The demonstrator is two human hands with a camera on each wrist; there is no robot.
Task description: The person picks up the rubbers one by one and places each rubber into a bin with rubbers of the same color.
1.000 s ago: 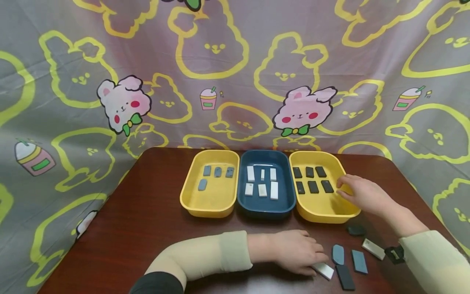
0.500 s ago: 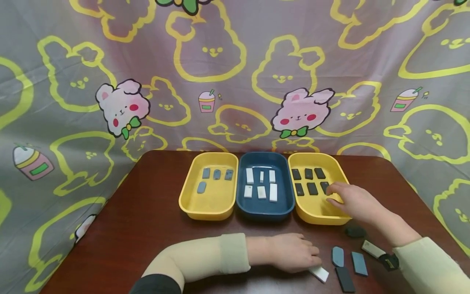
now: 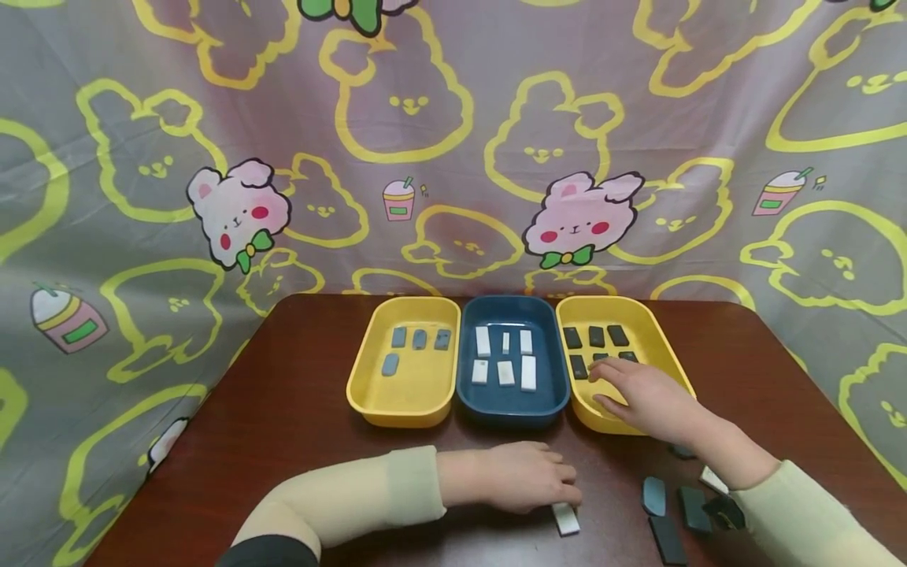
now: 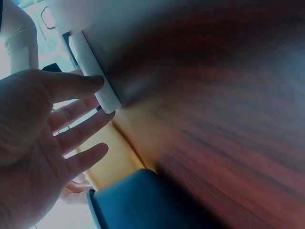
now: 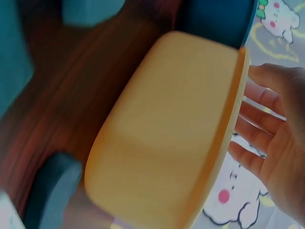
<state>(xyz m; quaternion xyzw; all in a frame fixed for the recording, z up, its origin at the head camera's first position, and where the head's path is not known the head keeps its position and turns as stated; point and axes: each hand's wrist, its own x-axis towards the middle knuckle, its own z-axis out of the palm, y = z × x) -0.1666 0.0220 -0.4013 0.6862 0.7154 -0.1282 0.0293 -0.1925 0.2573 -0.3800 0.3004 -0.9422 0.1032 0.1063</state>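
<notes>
Head view: we see the left hand (image 3: 520, 476) low over the table (image 3: 312, 370), gripping a white block (image 3: 565, 520) under its fingertips, in front of the blue tray (image 3: 513, 400). The right hand (image 3: 648, 398) hangs over the near part of the right yellow tray (image 3: 655, 342), its fingers spread and loosely bent. We count six black pieces (image 3: 618, 335) there, the lower row partly covered by the hand, six white pieces (image 3: 505, 373) in the blue tray, and four grey-blue pieces (image 3: 399, 337) in the left yellow tray (image 3: 404, 402). Faint marks on some pieces are too small for us to read. Near the right forearm lie a rounded grey-blue piece (image 3: 653, 496) and a long black piece (image 3: 667, 539). On the cloth (image 3: 425, 94) behind we note printed cups (image 3: 398, 200) with green label patches, any lettering too small to make out.

Left wrist view: we find the white block clamped between thumb and fingers, the little finger standing apart.

Right wrist view: we see thumb and fingers apart, beside the rim of the right yellow tray; whether they touch it we cannot tell.
</notes>
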